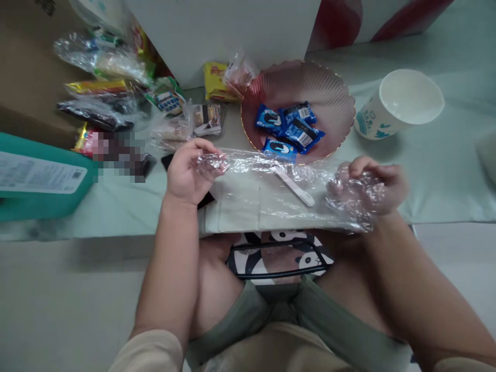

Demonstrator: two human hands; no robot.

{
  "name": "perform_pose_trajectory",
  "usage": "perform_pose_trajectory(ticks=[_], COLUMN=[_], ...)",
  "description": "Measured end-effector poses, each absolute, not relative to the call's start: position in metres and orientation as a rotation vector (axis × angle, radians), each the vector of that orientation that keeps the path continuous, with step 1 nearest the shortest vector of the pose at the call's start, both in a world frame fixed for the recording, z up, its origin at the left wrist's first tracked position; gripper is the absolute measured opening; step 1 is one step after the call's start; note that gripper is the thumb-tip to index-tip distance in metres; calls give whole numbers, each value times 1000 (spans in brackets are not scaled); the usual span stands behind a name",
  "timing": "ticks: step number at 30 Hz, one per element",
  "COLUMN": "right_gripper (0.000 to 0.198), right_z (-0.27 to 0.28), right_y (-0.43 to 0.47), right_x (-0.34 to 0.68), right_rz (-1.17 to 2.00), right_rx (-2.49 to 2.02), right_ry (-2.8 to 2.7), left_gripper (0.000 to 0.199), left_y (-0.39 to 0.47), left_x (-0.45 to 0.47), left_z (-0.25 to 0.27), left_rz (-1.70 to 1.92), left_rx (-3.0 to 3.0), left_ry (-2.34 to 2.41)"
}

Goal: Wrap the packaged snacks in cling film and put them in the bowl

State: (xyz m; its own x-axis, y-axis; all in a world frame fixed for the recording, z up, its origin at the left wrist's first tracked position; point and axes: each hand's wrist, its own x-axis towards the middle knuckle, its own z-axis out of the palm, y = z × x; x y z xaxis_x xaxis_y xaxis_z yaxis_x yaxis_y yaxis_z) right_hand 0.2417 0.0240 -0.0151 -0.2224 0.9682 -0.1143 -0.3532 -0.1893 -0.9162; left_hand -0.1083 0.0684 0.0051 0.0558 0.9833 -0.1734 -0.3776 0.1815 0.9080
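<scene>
"Where's the bag [263, 194]?"
"Frame centre, clear and stretched between both hands."
"How is the right hand [382, 188]?"
"Right of centre, slightly blurred, fingers half curled, grasping the bag's bunched end."
"And the left hand [189, 173]?"
"Left of centre, fingers bent, pinching the other end."
"Beyond them?"
"A pink bowl [329, 103] with blue packets [298, 129], upper centre; a cup [377, 113], upper right."

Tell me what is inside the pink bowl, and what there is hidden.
At least four blue packets lie overlapping inside the pink bowl. The bowl's floor beneath them is covered, so whatever might lie there cannot be seen.
</scene>
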Motion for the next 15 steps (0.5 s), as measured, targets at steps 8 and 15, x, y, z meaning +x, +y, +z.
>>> perform_pose_trajectory(ticks=[8,15], right_gripper=[39,33], right_z=[-17,-27], right_y=[11,13], right_x=[223,241], right_rz=[1356,902], right_rx=[-1184,-1228], right_ry=[-1047,-1332], left_gripper=[38,53], left_y=[61,59], left_x=[-103,-100], left_z=[9,6], left_rz=[1072,1029], left_rx=[990,1047], left_ry=[1126,1020])
